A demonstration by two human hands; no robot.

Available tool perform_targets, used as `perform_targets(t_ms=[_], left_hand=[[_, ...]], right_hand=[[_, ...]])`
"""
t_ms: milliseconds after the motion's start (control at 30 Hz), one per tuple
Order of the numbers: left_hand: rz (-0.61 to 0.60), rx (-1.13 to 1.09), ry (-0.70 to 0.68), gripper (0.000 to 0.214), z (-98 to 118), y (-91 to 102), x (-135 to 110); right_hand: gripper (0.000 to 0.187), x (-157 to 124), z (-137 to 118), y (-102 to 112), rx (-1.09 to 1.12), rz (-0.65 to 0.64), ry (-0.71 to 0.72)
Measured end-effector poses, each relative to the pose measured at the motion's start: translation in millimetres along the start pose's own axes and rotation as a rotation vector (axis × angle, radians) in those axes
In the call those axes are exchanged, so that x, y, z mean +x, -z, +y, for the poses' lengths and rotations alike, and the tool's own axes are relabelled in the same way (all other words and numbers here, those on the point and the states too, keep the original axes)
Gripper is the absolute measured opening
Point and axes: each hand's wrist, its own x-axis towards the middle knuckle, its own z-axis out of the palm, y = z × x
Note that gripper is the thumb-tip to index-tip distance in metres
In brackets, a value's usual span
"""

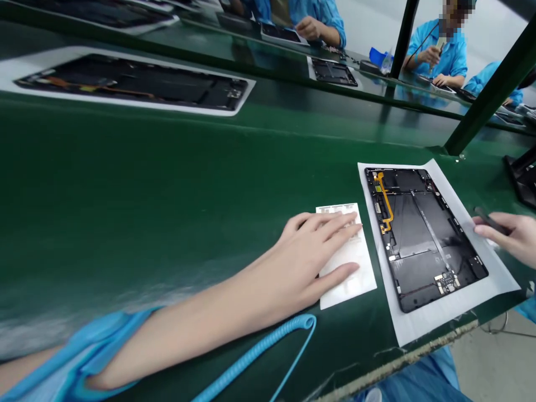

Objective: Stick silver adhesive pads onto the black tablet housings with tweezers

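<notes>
My left hand (312, 254) lies flat, fingers stretched out, over a white sheet (349, 287) with small pale pieces on it, like a sticker sheet. The hand covers part of that sheet. To its right an opened tablet (422, 234) rests on white paper (498, 276); its black inside shows an orange flex cable (385, 204) and a small circuit board (447, 282). At the right edge, my right hand (513, 234) is closed around a slim dark tool (492, 220), beside the tablet. Part of the right hand is out of frame.
Another opened tablet (142, 84) lies on white paper at the back left of the green bench (125, 184). A blue coiled cord (255, 357) runs near the front edge. A slanted green post (489, 84) rises at the right. Co-workers in blue (435, 50) sit beyond.
</notes>
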Motion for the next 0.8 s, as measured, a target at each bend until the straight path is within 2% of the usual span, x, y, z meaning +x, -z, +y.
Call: perform_targets(t_ms=[67, 133, 200, 300, 400, 467, 533, 633, 733, 800], left_hand=[[-0.087, 0.018, 0.045, 0.063, 4.5, 4.4, 2.2], [-0.132, 0.028, 0.073, 0.068, 9.9, 8.3, 3.4], [-0.135, 0.033, 0.077, 0.072, 13.9, 9.8, 3.3], [-0.142, 0.041, 0.052, 0.073, 15.1, 8.0, 1.2], [-0.178, 0.036, 0.049, 0.076, 12.8, 5.7, -1.1], [-0.187, 0.017, 0.071, 0.086, 11.8, 5.3, -1.4], [-0.188, -0.007, 0.084, 0.091, 11.7, 5.9, -0.3], [-0.203, -0.035, 0.089, 0.080, 12.8, 7.3, 2.2], [-0.208, -0.041, 0.107, 0.072, 14.3, 7.9, 3.0], [-0.208, -0.042, 0.118, 0.072, 14.9, 7.4, 2.2]], right_hand=[[0.045, 3.2, -16.9, -0.6, -0.035, 0.166, 0.144], [0.049, 6.3, -40.4, -10.4, 0.074, 0.205, 0.218], [0.060, 9.3, -66.5, -28.1, 0.241, 0.065, 0.240], [0.074, 13.9, -100.1, -60.7, 0.414, -0.309, 0.158], [0.067, 21.5, -118.0, -87.6, 0.491, -0.663, 0.191], [0.059, 29.3, -121.3, -98.7, 0.536, -0.766, 0.272], [0.055, 37.8, -120.1, -105.5, 0.571, -0.792, 0.337], [0.045, 46.2, -114.7, -112.0, 0.577, -0.770, 0.390], [0.025, 45.7, -109.2, -117.6, 0.577, -0.690, 0.412], [0.020, 42.3, -106.9, -120.6, 0.579, -0.631, 0.411]])
